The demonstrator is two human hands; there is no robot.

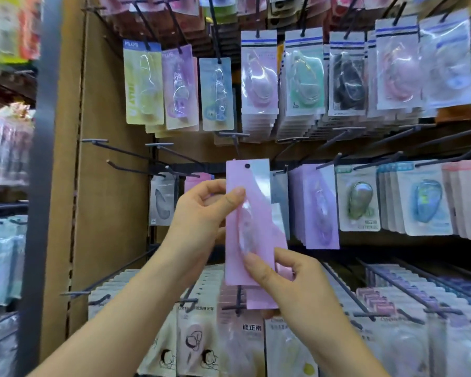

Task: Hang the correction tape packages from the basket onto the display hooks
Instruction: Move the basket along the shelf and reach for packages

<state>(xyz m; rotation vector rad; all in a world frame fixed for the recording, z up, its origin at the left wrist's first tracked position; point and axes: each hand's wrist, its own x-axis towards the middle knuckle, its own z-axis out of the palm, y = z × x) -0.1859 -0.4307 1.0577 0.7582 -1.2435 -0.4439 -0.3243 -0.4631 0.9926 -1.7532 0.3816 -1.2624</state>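
Observation:
Both hands hold a pink correction tape package [253, 213] upright in front of the display. My left hand [201, 213] pinches its left edge near the middle, thumb on the clear blister. My right hand [278, 276] grips its lower right corner, where a second pink card shows behind it. The hang hole [247, 166] at the package's top sits just below a bare display hook [235, 144] with a flat end tab. The basket is out of view.
Rows of hanging correction tape packages fill the hooks above [259, 80], to the right [359, 200] and below [196, 344]. Bare hooks [125, 152] jut out at the middle left. A cardboard side panel [104, 186] and a grey post [38, 186] stand on the left.

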